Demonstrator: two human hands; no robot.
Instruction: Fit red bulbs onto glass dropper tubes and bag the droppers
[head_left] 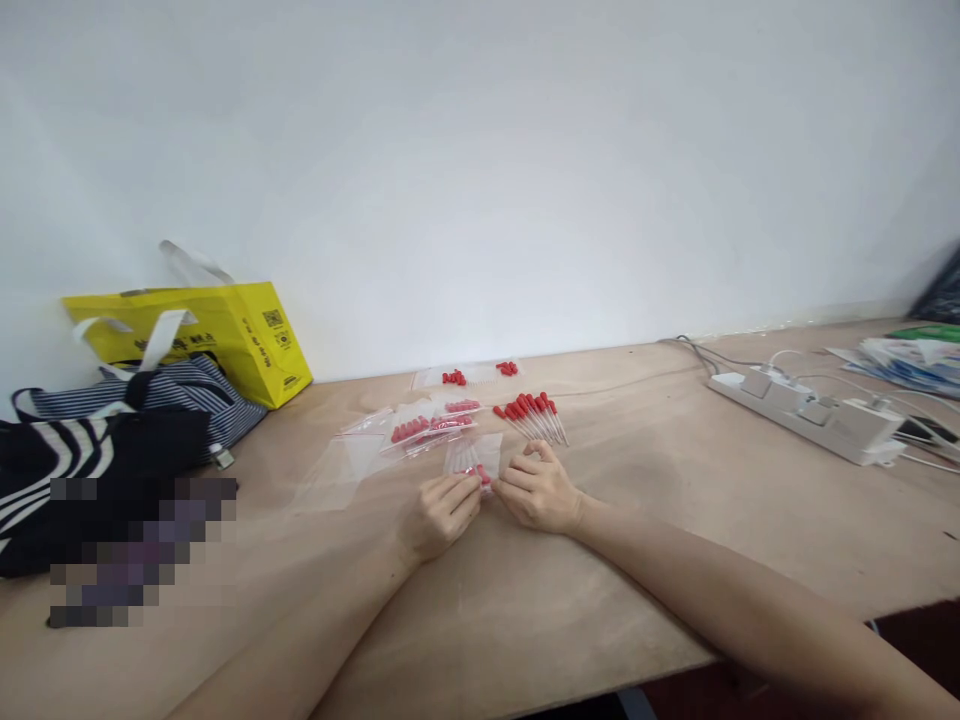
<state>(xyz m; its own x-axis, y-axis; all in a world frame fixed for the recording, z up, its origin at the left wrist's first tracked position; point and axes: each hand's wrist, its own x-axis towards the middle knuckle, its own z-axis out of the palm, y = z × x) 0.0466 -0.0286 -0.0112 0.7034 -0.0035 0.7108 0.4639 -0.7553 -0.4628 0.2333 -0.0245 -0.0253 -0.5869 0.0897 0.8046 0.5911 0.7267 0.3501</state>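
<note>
Between my two hands is a small clear plastic bag [480,452] holding several red-capped droppers, their red ends toward me. My left hand [444,512] is closed on the bag's left near edge. At the right near edge, my right hand [538,492] pinches the same bag, its index finger bent. Just beyond my right hand, loose droppers [534,408] with red rubber bulbs and thin clear stems lie fanned out on the wooden table [637,450]. More clear bags with red-bulbed droppers [411,430] overlap to the left of the bag in my hands.
Against the wall, another clear bag [480,374] holds red pieces. A flat clear bag [341,475] lies left. Yellow carrier bag [255,330], striped bag [225,385] and black cloth bag [150,440] stand at left. A white power strip [810,415] with plugs and cables sits right.
</note>
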